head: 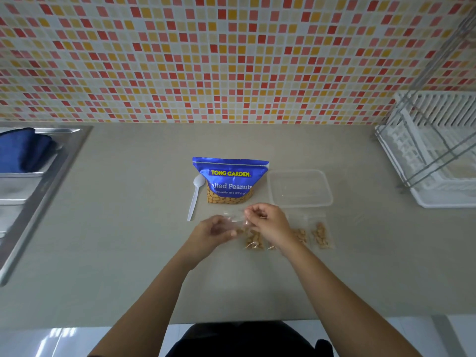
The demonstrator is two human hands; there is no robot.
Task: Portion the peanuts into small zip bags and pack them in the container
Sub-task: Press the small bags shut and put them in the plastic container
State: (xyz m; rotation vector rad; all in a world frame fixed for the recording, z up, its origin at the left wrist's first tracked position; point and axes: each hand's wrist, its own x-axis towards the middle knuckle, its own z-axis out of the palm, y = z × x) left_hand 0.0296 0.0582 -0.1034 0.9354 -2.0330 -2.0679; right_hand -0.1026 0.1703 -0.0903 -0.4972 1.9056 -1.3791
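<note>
Peanuts fill the lower part of the filled bags (253, 240), which lie flat on the counter (128, 228) in a row running right from under the hands; the row's middle is covered by the right wrist, so their count is unclear. Just above them, lifted off the surface, the zip bag (235, 219) is stretched between both hands. The left hand (213, 229) pinches its left side with curled fingers, palm turned inward, while the right hand (265, 220) nips its upper edge between thumb and fingertips, knuckles up. The film is so clear and creased that its outline and contents are hard to make out. Behind the hands stands the blue peanut pouch (230, 180), upright with its top open, a white plastic spoon (195, 199) lying just beside it on the left. The clear container (328, 191) sits lidless near its right. Bare counter spreads wide to both sides and toward the near edge. A steel sink (38, 191) holding a blue cloth (23, 150) borders the left, cut off by the frame. A white dish rack (432, 150) is likewise cropped on the right, and a mosaic tiled wall (231, 60) closes the back.
</note>
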